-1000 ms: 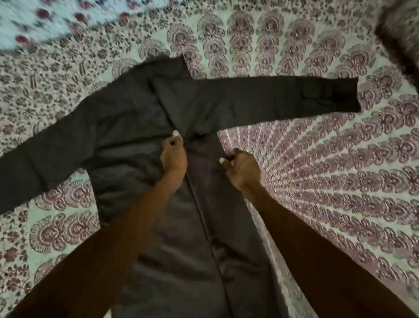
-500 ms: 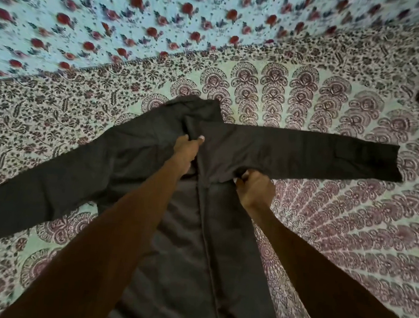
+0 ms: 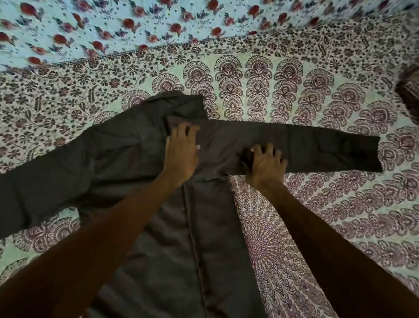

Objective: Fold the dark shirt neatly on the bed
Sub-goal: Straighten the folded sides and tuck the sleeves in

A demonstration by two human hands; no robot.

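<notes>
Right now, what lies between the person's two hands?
In the head view, only dark shirt fabric lies between the left hand and right hand; nothing else sits there.

No text, label, brand, number or sign can be read anywhere in this view. The dark shirt (image 3: 132,168) shows plain cloth with no tag or print visible. The bedspread (image 3: 333,98) carries only purple paisley and flower patterns, and the blue cloth (image 3: 90,6) beyond it has only red flowers, with no lettering on either.
</notes>
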